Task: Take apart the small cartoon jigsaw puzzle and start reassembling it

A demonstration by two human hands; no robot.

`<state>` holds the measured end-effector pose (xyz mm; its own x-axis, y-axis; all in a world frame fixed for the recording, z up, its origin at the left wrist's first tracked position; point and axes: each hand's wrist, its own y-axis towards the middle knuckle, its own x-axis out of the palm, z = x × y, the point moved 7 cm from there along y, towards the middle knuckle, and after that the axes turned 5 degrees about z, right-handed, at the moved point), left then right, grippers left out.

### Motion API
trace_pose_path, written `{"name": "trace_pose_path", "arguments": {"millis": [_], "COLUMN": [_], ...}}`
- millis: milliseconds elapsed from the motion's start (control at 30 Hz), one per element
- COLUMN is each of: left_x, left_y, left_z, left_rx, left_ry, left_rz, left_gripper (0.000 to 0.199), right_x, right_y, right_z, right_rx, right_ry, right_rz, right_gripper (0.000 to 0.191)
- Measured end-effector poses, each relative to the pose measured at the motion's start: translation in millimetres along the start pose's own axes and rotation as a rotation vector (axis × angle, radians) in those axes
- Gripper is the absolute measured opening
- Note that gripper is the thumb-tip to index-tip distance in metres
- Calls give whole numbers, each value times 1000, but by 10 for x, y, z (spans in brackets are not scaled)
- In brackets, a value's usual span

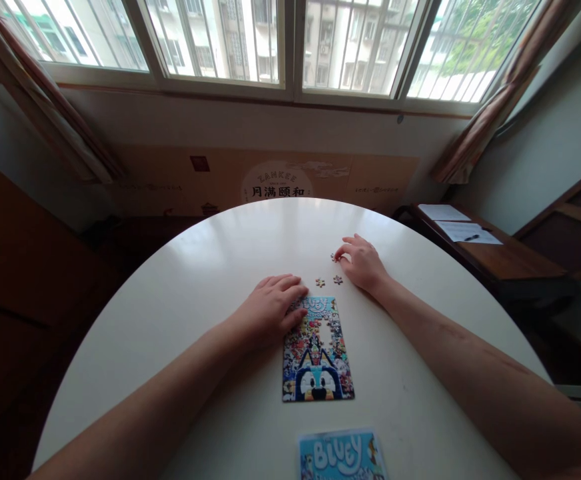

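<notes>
A colourful jigsaw puzzle (318,360) lies flat on the white table, with a gap showing at its upper right. My left hand (275,307) rests over the puzzle's upper left edge, fingers spread. Beyond the puzzle's top edge lie two loose pieces, a yellowish piece (320,283) and a darker piece (338,280). Farther back, my right hand (360,261) has its thumb and index finger closed on a small puzzle piece (333,257), partly hidden by the fingertips.
A blue picture card (340,453) marked BLUEY lies at the near edge of view on the round white table (170,300). To the right, papers (465,232) and a pen (472,237) sit on a wooden surface (515,263). Windows stand behind.
</notes>
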<state>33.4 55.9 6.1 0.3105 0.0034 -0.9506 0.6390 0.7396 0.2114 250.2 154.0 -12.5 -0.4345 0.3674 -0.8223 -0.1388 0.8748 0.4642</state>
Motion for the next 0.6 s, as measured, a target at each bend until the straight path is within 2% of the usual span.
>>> {"name": "trace_pose_path", "arguments": {"millis": [167, 333, 600], "left_x": [6, 13, 18], "left_y": [-1, 1, 11], "left_z": [-2, 0, 7], "left_rx": [7, 22, 24], "left_ry": [-1, -11, 10], "left_rz": [-6, 1, -21], "left_gripper": [39, 40, 40], "right_x": [3, -110, -303], "right_y": [12, 21, 41], "right_z": [-50, -80, -13], "right_rx": [-54, -55, 79], "right_ry": [10, -8, -74], "right_rz": [-35, -114, -335], "right_gripper": [44, 25, 9]}}
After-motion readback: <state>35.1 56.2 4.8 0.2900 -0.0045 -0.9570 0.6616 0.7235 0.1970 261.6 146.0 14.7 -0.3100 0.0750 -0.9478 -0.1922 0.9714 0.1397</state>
